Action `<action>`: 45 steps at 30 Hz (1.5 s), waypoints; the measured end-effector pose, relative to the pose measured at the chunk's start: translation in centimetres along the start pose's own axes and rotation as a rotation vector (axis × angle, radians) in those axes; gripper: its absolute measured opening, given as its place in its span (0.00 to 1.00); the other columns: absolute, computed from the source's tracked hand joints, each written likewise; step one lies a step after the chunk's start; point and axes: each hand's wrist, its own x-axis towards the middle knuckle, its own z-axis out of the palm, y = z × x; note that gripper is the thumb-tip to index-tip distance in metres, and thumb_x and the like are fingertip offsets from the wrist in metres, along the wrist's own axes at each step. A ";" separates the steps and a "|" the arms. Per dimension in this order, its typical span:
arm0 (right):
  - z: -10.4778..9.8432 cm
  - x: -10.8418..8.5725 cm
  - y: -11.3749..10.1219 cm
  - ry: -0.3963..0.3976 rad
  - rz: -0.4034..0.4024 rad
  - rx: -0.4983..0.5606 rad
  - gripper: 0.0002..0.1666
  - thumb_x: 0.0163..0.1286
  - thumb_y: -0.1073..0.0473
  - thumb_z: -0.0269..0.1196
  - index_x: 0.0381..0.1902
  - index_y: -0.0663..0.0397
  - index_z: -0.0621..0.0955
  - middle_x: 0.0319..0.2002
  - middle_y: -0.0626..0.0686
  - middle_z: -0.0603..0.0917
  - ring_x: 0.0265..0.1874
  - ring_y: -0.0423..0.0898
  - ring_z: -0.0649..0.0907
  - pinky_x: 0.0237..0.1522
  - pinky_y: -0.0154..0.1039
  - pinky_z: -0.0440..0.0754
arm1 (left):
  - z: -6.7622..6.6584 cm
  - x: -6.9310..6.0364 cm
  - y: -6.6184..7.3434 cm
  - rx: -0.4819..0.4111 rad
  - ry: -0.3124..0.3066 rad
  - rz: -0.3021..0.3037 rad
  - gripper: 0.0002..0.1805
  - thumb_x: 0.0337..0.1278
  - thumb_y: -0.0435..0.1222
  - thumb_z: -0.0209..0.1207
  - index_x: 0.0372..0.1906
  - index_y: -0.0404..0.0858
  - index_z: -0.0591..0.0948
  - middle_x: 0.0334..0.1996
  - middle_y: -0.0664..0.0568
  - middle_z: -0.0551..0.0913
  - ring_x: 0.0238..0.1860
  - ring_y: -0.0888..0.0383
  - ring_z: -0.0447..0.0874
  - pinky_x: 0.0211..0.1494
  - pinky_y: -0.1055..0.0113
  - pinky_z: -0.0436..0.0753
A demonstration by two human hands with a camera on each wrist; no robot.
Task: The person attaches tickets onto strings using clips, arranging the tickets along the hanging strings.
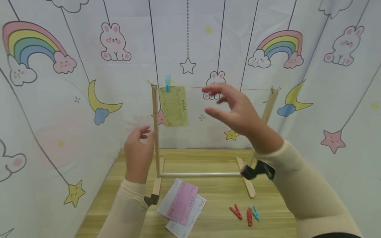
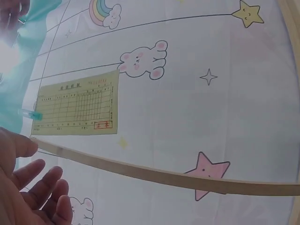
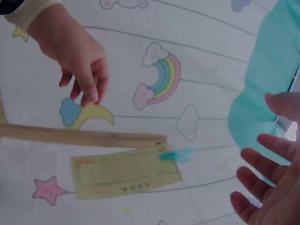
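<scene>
A yellow-green receipt slip (image 1: 177, 110) hangs from a thin string (image 1: 194, 87), held near its left end by a light-blue clothespin (image 1: 168, 83). The string runs between the tops of two wooden posts. Beside the left post (image 1: 155, 142), my left hand (image 1: 139, 148) is raised with loosely bent fingers and nothing in its grasp. To the right of the slip, my right hand (image 1: 238, 109) is up at string height, thumb and fingers spread apart, holding nothing. The right wrist view shows the same slip (image 3: 124, 173) with the right hand's fingers (image 3: 262, 164) apart from it.
On the wooden table (image 1: 214, 195), a pink slip (image 1: 186, 201) overlaps white papers (image 1: 194, 215) below the rack. Two red clothespins (image 1: 249, 217) and a blue one (image 1: 256, 213) lie to the right. A white rod (image 1: 202, 174) joins the rack's feet; a patterned curtain surrounds it.
</scene>
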 end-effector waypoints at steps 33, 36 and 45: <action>18.8 -34.4 13.4 -0.029 0.610 -0.605 0.32 0.54 0.42 0.80 0.49 0.55 0.87 0.46 0.55 0.85 0.46 0.55 0.84 0.46 0.58 0.76 | 6.4 -18.2 -10.4 0.500 -0.738 -0.246 0.37 0.26 0.38 0.85 0.44 0.25 0.77 0.35 0.38 0.75 0.38 0.41 0.75 0.43 0.45 0.79; 18.9 -34.5 13.5 -0.022 0.614 -0.601 0.28 0.56 0.47 0.80 0.49 0.57 0.86 0.44 0.55 0.86 0.44 0.54 0.85 0.46 0.57 0.77 | 6.1 -18.2 -10.5 0.470 -0.751 -0.259 0.32 0.30 0.36 0.83 0.41 0.26 0.76 0.30 0.41 0.76 0.33 0.45 0.77 0.38 0.48 0.81; 19.1 -34.7 13.4 -0.030 0.620 -0.598 0.22 0.60 0.53 0.78 0.49 0.56 0.86 0.40 0.51 0.87 0.41 0.51 0.86 0.45 0.55 0.79 | 5.3 -18.1 -10.5 0.366 -0.782 -0.346 0.28 0.38 0.33 0.79 0.43 0.27 0.76 0.32 0.43 0.79 0.31 0.49 0.79 0.36 0.52 0.83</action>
